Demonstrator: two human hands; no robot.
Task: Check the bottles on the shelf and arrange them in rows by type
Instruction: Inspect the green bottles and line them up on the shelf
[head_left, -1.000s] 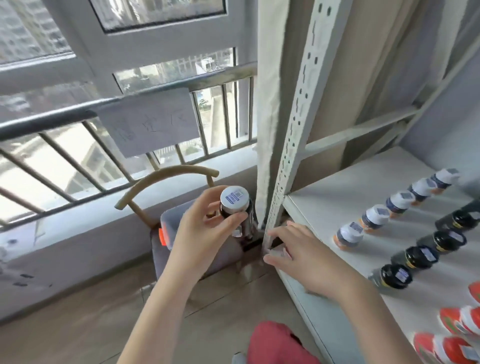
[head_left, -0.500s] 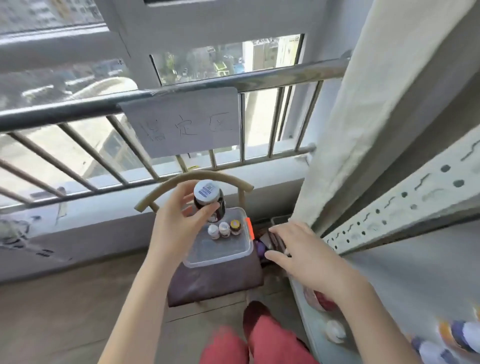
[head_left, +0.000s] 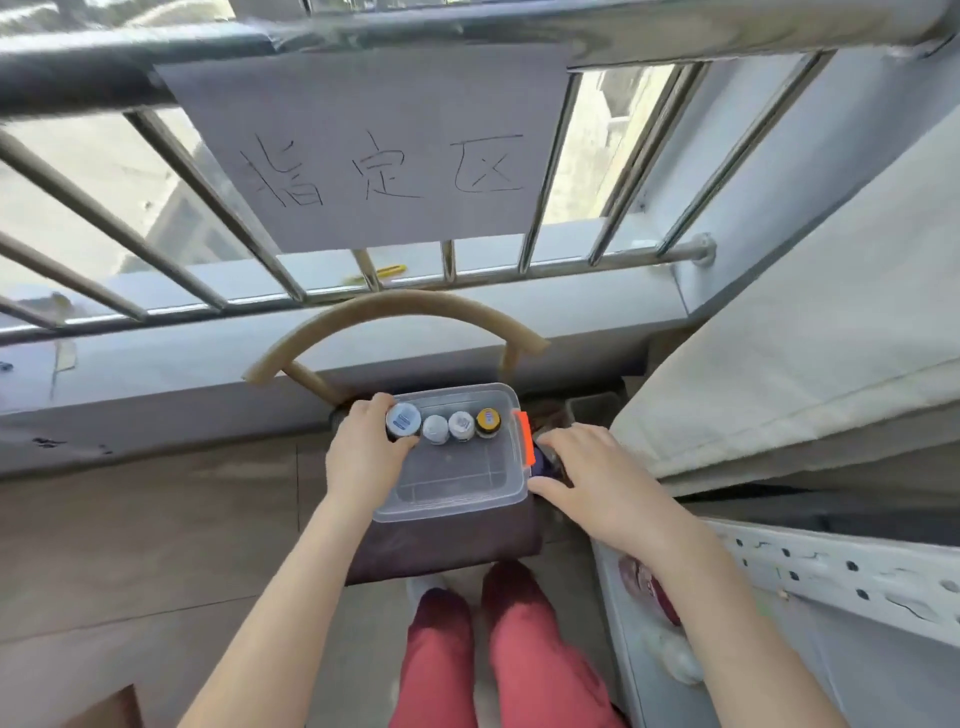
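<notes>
Bottle (head_left: 403, 420) is in bin's (head_left: 452, 499) far-left corner, left hand (head_left: 363, 457) curled round it, likely extending the row of three others (head_left: 461, 426); right hand (head_left: 597, 483), fingers loosely spread, rests at bin's right wall, probably steadying it.

Head view: camera high above the clear box (head_left: 448, 507), near, facing steeply down, window railing (head_left: 727, 26) beyond it.

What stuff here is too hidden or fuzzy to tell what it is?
Head view:
1. Dark bottle with a white barcode cap: body hidden by the gripping left hand; cap print too small.
2. Purple thing beside the clear plastic box: mostly covered by the right hand, whose grip is unclear.
3. Dark red thing on the grey shelf: blurred, partly behind the right forearm.
</notes>
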